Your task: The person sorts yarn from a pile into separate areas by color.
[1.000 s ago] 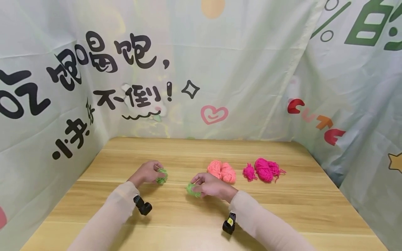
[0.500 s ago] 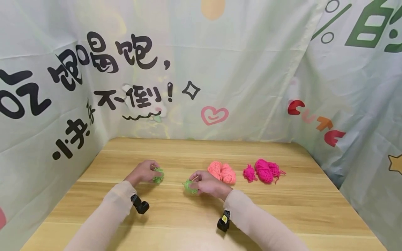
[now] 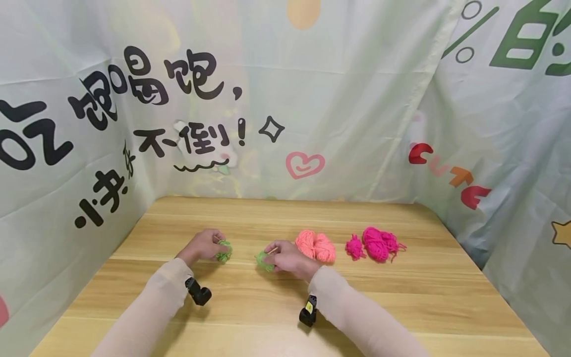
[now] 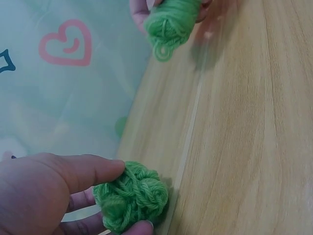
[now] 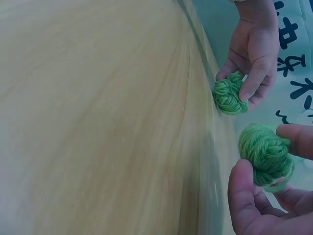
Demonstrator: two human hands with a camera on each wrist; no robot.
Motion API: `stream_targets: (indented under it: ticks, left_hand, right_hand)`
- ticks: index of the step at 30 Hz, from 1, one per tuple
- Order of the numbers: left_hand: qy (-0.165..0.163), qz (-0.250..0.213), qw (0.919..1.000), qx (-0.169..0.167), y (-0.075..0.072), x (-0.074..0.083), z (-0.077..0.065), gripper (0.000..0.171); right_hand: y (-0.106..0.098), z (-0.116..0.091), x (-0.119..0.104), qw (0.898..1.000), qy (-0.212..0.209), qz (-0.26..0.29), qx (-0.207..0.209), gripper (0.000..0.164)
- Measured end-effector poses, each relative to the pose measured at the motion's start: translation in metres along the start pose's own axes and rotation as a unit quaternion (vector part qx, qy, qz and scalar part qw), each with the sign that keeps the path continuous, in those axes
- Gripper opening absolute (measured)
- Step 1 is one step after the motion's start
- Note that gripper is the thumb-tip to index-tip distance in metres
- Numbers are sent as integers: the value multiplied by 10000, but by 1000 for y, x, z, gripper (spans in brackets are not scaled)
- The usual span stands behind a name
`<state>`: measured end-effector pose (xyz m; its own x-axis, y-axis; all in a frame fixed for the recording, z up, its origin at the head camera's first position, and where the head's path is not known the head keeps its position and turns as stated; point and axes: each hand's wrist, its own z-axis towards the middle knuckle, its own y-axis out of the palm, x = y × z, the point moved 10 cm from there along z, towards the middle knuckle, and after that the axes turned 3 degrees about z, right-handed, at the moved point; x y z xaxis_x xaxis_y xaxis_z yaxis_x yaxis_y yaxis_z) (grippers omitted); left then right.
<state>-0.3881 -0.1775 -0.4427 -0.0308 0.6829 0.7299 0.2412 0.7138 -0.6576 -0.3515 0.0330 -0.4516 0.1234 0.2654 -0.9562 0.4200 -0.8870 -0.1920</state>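
My left hand (image 3: 206, 244) pinches a small green ball of yarn (image 4: 134, 196) between thumb and fingers, over the left half of the table. A second green yarn ball (image 5: 266, 154), wound smoother and with a short loop at one end, is held in the fingers of my right hand (image 3: 287, 259). The two green balls are a short gap apart, the right one slightly nearer to me. Just beyond my right hand lies a coral yarn bundle (image 3: 315, 246) made of two lobes, partly overlapped by the hand in the head view.
Right of the coral bundle, a small magenta yarn ball (image 3: 355, 247) lies beside a larger magenta yarn bundle (image 3: 376, 244) with loose ends. The wooden table (image 3: 250, 317) is bordered at the back and sides by a printed cloth (image 3: 348, 124).
My right hand has moved left and slightly away from me with its green yarn ball, closer to the left one. My left hand has shifted slightly left, still holding its ball.
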Motion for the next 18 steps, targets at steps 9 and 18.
stream_targets:
  ticks: [9,18]
  left_hand:
    - [-9,-6,10000,-22,1,2,-2,30]
    - [-50,-30,10000,7,2,1,-1,32]
  right_hand:
    - [0,10,0,9995,53,120,289,27]
    - [0,19,1,9986,5,181,492,28]
